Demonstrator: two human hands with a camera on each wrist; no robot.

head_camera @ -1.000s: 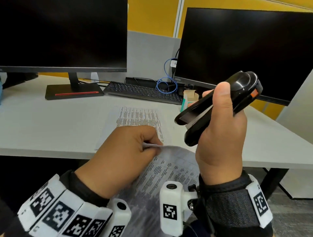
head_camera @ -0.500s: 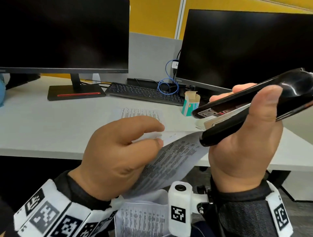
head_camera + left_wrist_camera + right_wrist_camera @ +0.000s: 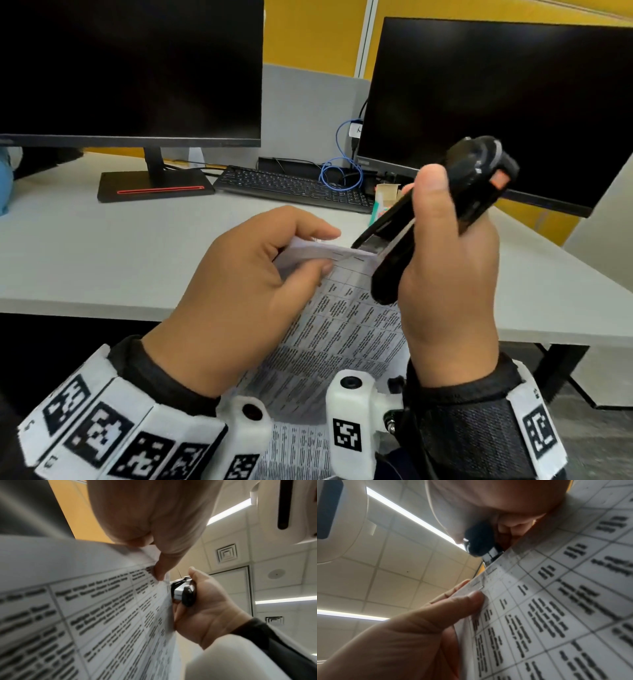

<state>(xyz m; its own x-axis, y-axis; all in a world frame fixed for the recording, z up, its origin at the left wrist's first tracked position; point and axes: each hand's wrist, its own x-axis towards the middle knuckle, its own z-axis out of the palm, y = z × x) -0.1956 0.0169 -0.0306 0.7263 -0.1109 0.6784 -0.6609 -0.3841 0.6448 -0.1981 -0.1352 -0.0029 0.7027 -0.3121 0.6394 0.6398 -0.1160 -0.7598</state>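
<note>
Black stapler (image 3: pixel 474 181) and printed sheets (image 3: pixel 342 329), raised above the near edge of the grey desk (image 3: pixel 102 246): I am gripping the stapler in my right hand (image 3: pixel 448 291), thumb lying over its top arm, while my left hand (image 3: pixel 246 291) is pinching the sheets' top edge just beside the tool's mouth. The corner is sitting at the gaping mouth, so I am judging alignment done and the squeeze outstanding. Short dashes along that edge may be staples, but I cannot tell.
</note>
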